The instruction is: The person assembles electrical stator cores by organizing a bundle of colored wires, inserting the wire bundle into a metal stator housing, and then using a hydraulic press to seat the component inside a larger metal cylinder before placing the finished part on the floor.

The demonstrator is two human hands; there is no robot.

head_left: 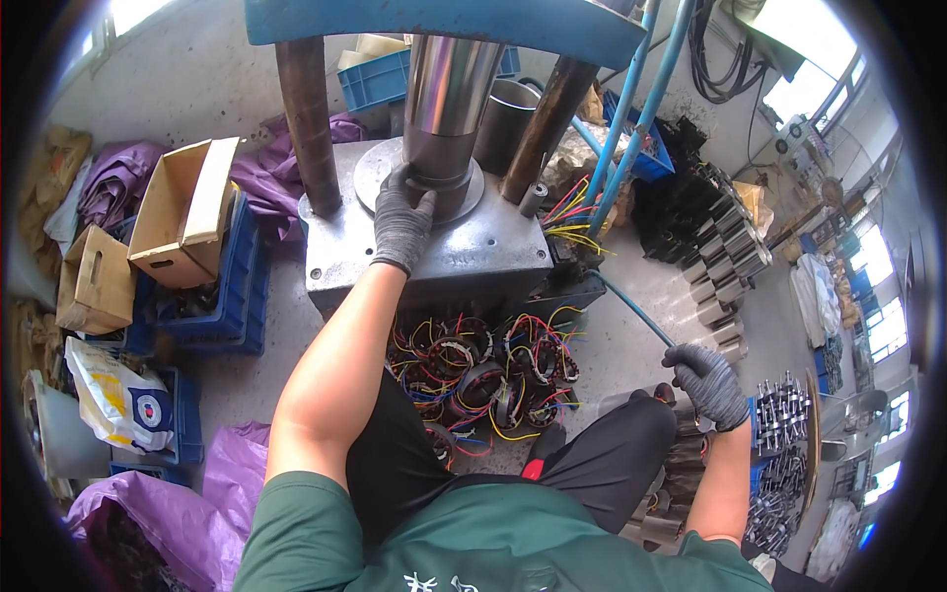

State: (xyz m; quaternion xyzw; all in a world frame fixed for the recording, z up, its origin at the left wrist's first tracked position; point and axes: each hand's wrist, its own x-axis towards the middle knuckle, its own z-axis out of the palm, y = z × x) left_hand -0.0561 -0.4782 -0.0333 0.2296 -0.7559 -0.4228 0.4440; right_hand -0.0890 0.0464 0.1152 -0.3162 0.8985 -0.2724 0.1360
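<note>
My left hand [402,222], in a grey knit glove, holds the lower left side of a dark grey metal cylinder [441,163]. Its thumb lies across the front; the fingertips are partly hidden. The cylinder stands on a round metal plate [375,176] on the steel bed [424,255] of a press. Directly above it is the press's shiny ram [456,84]. At the right, my right hand [705,385], gloved too, is closed around the end of a thin blue lever rod [636,308] that runs up to the press.
Wound stator rings [478,380] with coloured wires lie below the press bed. Metal sleeves [725,252] stand in rows at the right, near rotors with shafts [782,414]. Cardboard boxes [182,212] sit on blue crates [242,286] at the left. Steel columns [308,128] flank the ram.
</note>
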